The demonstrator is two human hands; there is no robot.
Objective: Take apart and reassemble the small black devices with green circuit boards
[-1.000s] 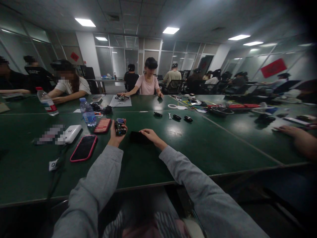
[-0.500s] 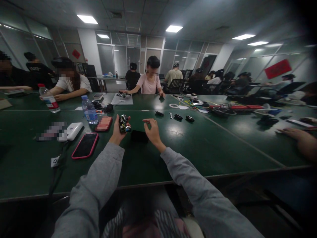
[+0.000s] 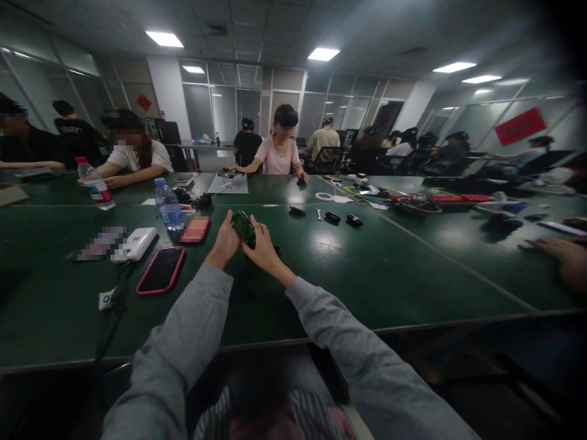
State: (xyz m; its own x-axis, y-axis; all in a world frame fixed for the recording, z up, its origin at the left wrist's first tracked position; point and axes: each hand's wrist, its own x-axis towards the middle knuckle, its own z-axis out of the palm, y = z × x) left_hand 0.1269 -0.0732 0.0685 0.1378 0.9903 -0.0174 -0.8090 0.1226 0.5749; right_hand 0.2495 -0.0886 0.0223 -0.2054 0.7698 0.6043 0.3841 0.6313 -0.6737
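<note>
Between my two hands is a green circuit board, raised above the green table with a flat green face showing. My left hand grips its left side. On its right edge, the fingers of my right hand are closed, the thumb low near the board's bottom corner. A black object lies on the table behind my right hand, mostly hidden by it, so its kind does not show.
Left of my hands lie a pink-rimmed phone, a red case, a white power bank and a water bottle. A small wrench and black parts lie ahead right. A person sits opposite.
My right hand has moved left and taken hold of the board. The board has been turned over, from its component side to a flat green face.
</note>
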